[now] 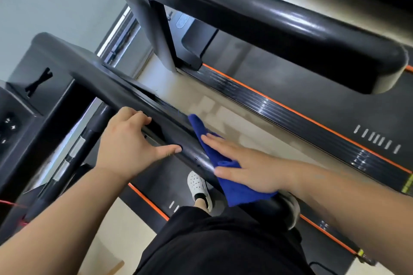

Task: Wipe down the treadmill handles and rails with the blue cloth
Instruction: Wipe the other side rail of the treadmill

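Observation:
A glossy black treadmill handrail [125, 94] runs diagonally from upper left to lower right across the view. The blue cloth [232, 187] is draped over this rail. My right hand [250, 165] lies flat on the cloth with straight fingers, pressing it against the rail. My left hand [129, 140] rests on the same rail further up, fingers over the top and thumb stretched along the near side. The rail's lower end is hidden under the cloth and my right arm.
A second treadmill's thick black handrail [268, 27] crosses the upper right, with its orange-edged deck [312, 118] below. The console with buttons [11, 123] sits at left. My white shoe [200, 187] stands on the belt beneath the rail. Beige floor lies between the machines.

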